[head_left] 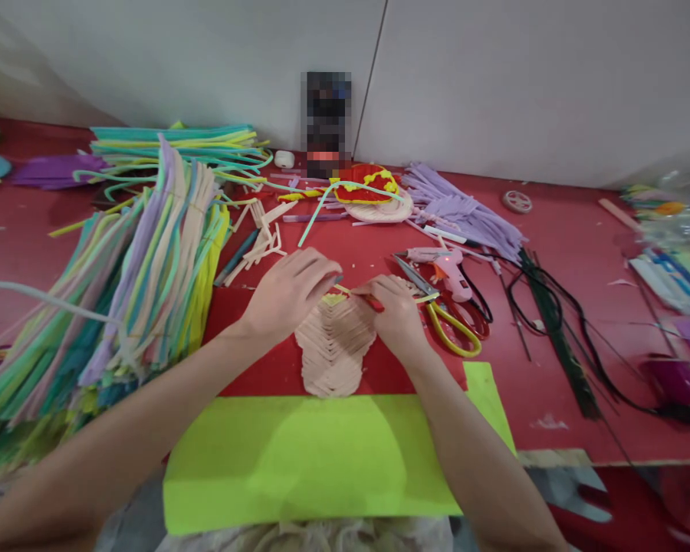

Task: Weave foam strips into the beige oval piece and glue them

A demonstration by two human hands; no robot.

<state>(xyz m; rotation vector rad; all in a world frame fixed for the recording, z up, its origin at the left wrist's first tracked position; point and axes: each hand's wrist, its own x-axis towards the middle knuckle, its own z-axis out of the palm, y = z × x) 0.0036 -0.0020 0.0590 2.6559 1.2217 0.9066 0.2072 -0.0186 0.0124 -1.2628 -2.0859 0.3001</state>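
A beige piece woven from pipe cleaners (pixel 332 349) lies in front of me, wide at the top and narrower toward my body. Along its top edge runs a yellow pipe cleaner (pixel 341 290), pinched at one side by my left hand (pixel 292 293). My right hand (pixel 395 313) closes on the same strand from the other side, and a pale end sticks out beyond it. The fingertips of both hands are partly hidden. Just right of my right hand lie scissors (pixel 453 330) with yellow handles, beside a pink glue gun (pixel 449 270).
Bundled coloured pipe cleaners (pixel 175 230) pile up on the left. Purple pipe cleaners (pixel 465 207) lie at the back near a red and yellow piece (pixel 365 184). A blurred phone-like object (pixel 325 123) leans on the wall. Black cable (pixel 586 330) crosses the right. A green sheet (pixel 310 468) covers the front edge.
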